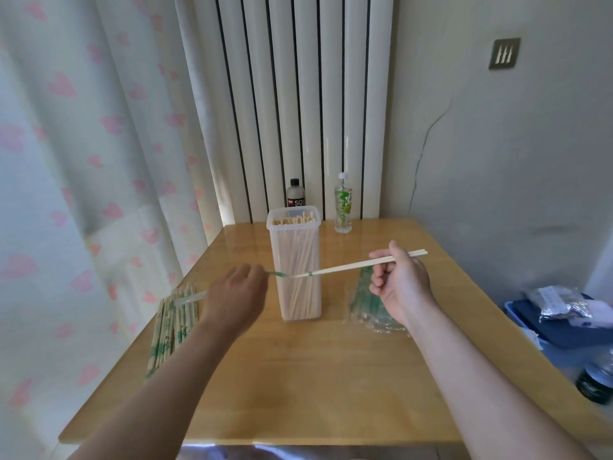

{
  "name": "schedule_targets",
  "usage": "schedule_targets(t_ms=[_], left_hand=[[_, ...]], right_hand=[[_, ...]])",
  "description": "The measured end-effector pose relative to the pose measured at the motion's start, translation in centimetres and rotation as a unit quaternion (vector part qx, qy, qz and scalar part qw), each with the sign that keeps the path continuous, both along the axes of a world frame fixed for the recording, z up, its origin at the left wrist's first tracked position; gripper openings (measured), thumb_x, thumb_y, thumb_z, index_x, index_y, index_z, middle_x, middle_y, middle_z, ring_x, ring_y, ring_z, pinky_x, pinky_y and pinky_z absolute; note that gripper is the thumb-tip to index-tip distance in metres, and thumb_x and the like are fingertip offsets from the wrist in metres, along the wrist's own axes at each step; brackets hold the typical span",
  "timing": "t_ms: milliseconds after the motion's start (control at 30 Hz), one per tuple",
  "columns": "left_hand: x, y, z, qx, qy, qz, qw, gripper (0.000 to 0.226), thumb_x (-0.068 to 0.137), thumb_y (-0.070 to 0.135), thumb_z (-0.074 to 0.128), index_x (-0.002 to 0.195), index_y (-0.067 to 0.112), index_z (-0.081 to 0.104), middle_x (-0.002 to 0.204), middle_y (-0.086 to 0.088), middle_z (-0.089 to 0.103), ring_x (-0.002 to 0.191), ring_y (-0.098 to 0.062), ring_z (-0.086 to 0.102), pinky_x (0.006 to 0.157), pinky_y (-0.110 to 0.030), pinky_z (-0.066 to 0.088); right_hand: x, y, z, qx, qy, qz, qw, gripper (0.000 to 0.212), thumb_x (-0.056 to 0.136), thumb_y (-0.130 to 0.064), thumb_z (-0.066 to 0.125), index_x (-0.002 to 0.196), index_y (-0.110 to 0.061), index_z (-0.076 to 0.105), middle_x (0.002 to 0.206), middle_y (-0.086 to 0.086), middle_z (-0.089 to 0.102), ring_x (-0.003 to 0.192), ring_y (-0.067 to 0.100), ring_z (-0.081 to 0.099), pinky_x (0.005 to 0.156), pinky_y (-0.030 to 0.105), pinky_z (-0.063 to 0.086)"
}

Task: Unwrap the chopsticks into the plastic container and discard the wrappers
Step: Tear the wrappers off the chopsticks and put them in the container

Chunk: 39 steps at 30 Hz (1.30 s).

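A tall clear plastic container point(297, 257) stands mid-table, packed with bare wooden chopsticks. In front of it my right hand point(399, 280) pinches a pair of chopsticks point(348, 265) near their thick end, holding them nearly level. My left hand point(237, 293) grips the green-printed clear wrapper point(282, 274), which still covers only the thin tips. A bundle of wrapped chopsticks point(170, 323) lies at the table's left edge. A pile of empty wrappers point(368, 310) lies under my right wrist.
The wooden table point(315, 376) stands against a white radiator point(292, 104). A dark bottle point(295, 194) and a clear green-labelled bottle point(343, 207) stand at the back edge. A curtain hangs at the left. A blue box point(557, 323) with packets sits off the right edge.
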State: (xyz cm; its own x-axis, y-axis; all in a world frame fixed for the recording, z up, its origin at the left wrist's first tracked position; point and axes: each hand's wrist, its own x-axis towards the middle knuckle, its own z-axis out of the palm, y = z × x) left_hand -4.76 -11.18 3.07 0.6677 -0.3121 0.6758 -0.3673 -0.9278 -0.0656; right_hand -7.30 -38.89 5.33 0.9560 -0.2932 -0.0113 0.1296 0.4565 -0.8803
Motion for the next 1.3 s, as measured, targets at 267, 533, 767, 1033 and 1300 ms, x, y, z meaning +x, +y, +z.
schedule_targets(t_ms=[267, 533, 767, 1033, 1300], left_hand=[[-0.3, 0.0, 3.0, -0.337, 0.083, 0.063, 0.936, 0.039, 0.106, 0.029, 0.036, 0.069, 0.016, 0.039, 0.061, -0.002, 0.048, 0.053, -0.020, 0.042, 0.050, -0.032, 0.029], [-0.4, -2.5, 4.5, -0.409, 0.147, -0.041, 0.900, 0.034, 0.107, 0.032, 0.037, 0.088, 0.012, 0.056, 0.072, -0.004, 0.059, 0.065, -0.024, 0.056, 0.057, -0.038, 0.043], [0.2, -2.5, 5.1, -0.453, 0.135, -0.052, 0.880, 0.033, 0.107, 0.026, 0.039, 0.096, 0.005, 0.061, 0.083, -0.015, 0.064, 0.069, -0.021, 0.056, 0.056, -0.020, 0.040], [1.6, -2.2, 5.2, -0.468, 0.138, -0.048, 0.871, 0.032, 0.107, 0.026, 0.040, 0.091, 0.009, 0.063, 0.074, -0.006, 0.061, 0.063, -0.015, 0.051, 0.055, -0.024, 0.038], [2.9, -1.7, 3.8, -0.490, 0.160, -0.063, 0.855, 0.037, 0.106, 0.026, 0.041, 0.079, 0.006, 0.054, 0.063, 0.002, 0.046, 0.057, -0.013, 0.041, 0.055, -0.031, 0.035]], right_hand=[[-0.2, 0.6, 0.5, -0.056, -0.013, -0.014, 0.998, 0.042, 0.110, -0.028, 0.045, 0.084, -0.001, 0.063, 0.055, 0.006, 0.043, 0.049, 0.018, 0.036, 0.048, 0.030, 0.028], [1.8, 2.9, 10.3, -0.161, -0.120, -0.025, 0.979, 0.040, 0.109, -0.031, 0.044, 0.083, -0.005, 0.061, 0.055, 0.002, 0.047, 0.045, 0.016, 0.038, 0.042, 0.028, 0.030], [6.5, 5.4, 15.0, -0.350, -0.101, -0.085, 0.927, 0.044, 0.104, -0.034, 0.045, 0.071, -0.010, 0.062, 0.056, 0.007, 0.051, 0.043, 0.018, 0.043, 0.045, 0.027, 0.034], [8.8, 8.8, 13.2, -0.634, 0.012, 0.057, 0.771, 0.036, 0.102, -0.035, 0.048, 0.086, -0.006, 0.061, 0.074, 0.004, 0.055, 0.060, 0.018, 0.050, 0.058, 0.029, 0.039], [11.0, 9.7, 12.8, -0.644, -0.067, 0.006, 0.762, 0.027, 0.095, -0.024, 0.056, 0.077, -0.005, 0.057, 0.071, 0.008, 0.051, 0.066, 0.021, 0.051, 0.064, 0.032, 0.042]])
